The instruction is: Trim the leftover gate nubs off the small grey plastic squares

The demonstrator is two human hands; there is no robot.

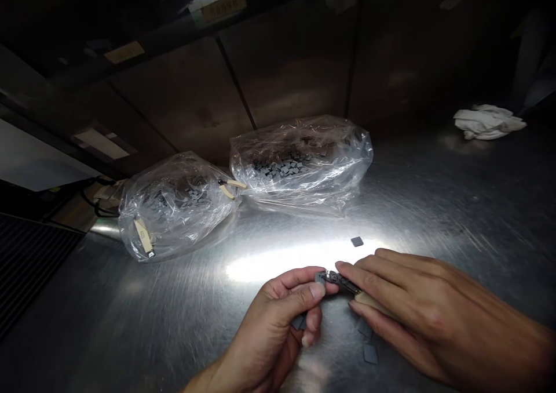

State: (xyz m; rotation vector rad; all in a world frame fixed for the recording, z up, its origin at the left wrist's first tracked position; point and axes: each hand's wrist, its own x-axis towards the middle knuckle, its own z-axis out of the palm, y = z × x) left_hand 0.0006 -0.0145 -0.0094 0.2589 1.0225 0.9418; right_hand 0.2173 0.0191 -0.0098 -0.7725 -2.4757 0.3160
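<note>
Between thumb and forefinger, my left hand [282, 309] pinches a small grey rectangular piece [320, 278]. My right hand [417, 306] is closed around the cream handles of small nippers [343, 281], mostly hidden in the palm. The metal jaws of the nippers meet the edge of the grey piece; whether they bite into it is too small to tell. Beneath my hands lie loose grey pieces [370, 354] of the same kind, some partly covered by my fingers. One more grey piece [357, 241] lies just beyond my right hand.
Two clear plastic bags stand on the metal table [186, 317]: a left bag [200, 225] and a right bag [304, 193], both holding many grey pieces. Cream-handled nippers [232, 187] rest between them. A cream-coloured tool [143, 237] lies against the left bag. A white cloth [489, 122] sits far right.
</note>
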